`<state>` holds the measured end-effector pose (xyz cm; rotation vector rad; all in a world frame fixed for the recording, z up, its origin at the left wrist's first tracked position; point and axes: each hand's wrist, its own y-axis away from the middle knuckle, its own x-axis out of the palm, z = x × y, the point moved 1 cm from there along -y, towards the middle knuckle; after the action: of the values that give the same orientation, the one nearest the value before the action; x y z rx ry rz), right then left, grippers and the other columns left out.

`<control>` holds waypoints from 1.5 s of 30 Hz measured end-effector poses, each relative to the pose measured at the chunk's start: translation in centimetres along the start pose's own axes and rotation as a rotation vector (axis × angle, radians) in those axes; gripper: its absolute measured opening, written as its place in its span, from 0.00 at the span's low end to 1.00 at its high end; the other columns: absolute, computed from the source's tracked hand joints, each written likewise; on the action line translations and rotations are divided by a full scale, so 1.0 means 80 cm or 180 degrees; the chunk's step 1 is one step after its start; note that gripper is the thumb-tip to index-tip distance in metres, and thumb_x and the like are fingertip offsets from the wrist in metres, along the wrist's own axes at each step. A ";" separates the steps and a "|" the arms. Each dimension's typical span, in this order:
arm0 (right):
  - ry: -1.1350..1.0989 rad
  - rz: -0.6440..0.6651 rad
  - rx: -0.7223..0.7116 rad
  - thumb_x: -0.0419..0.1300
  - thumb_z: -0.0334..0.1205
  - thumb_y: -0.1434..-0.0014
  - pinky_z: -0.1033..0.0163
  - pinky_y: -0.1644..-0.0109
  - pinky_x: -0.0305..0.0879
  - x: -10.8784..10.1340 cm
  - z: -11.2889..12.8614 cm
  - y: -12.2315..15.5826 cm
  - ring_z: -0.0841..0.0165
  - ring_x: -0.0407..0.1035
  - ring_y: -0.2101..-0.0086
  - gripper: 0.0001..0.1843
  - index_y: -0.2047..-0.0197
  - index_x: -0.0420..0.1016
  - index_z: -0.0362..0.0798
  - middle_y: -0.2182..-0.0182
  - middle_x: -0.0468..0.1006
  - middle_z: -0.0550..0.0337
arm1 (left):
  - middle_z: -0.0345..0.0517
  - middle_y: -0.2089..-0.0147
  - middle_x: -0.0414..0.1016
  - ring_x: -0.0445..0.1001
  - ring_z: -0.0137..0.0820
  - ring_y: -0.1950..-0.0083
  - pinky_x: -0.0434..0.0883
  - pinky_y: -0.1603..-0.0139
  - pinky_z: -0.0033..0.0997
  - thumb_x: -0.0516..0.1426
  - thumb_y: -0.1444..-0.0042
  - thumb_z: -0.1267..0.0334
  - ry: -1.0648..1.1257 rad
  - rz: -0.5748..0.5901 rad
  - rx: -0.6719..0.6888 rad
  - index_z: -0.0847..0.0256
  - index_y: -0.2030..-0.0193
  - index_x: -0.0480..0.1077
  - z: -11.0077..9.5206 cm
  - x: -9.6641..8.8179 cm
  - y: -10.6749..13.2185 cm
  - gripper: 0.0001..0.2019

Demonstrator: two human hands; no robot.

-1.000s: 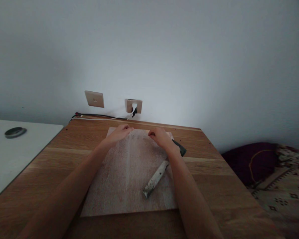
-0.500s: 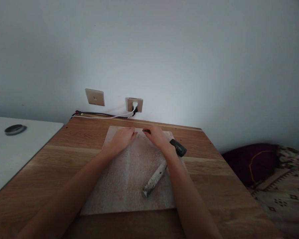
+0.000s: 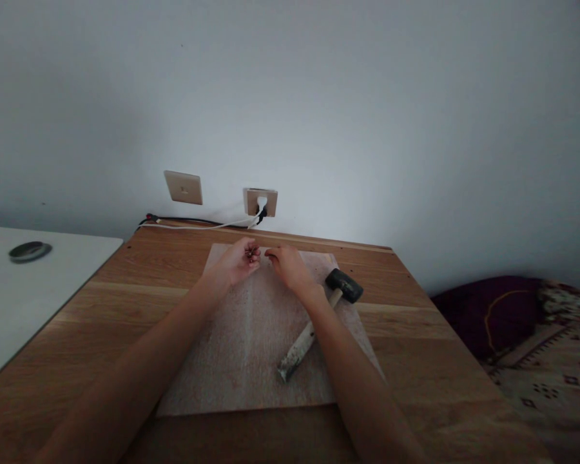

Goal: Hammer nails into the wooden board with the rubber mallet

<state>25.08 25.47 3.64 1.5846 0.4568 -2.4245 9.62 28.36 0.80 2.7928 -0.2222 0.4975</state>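
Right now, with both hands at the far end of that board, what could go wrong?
1. The left hand pinches a small piece, too small to identify; a slip might send it across the board or off the table.
2. The right hand has its forearm across the mallet handle; drawing back could knock it.
3. Dim light: a dropped piece would be hard to spot.

The brown, wood-grained rectangular worktop [image 3: 415, 335] carries one pale, speckled rectangular board [image 3: 241, 348], laid flat at its centre with its far edge near the wall-side rim. Black and white cables [image 3: 193, 225] run along that rear rim. A white worktop [image 3: 29, 290] adjoins on the left and bears a dark round disc [image 3: 29, 251].
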 end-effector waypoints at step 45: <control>-0.0245 -0.1611 -0.0699 0.61 0.36 0.29 0.61 0.57 0.75 -0.147 0.018 0.096 0.65 0.80 0.64 0.11 0.50 0.84 0.46 0.58 0.87 0.53 | 0.53 0.46 0.83 0.82 0.38 0.49 0.74 0.46 0.36 0.55 0.34 0.64 -0.4653 0.1631 0.1623 0.63 0.46 0.76 -0.052 0.009 0.064 0.14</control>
<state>31.19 17.86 13.87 1.4047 1.1883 -2.6464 7.97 24.72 6.13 2.8955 -1.2098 -1.6901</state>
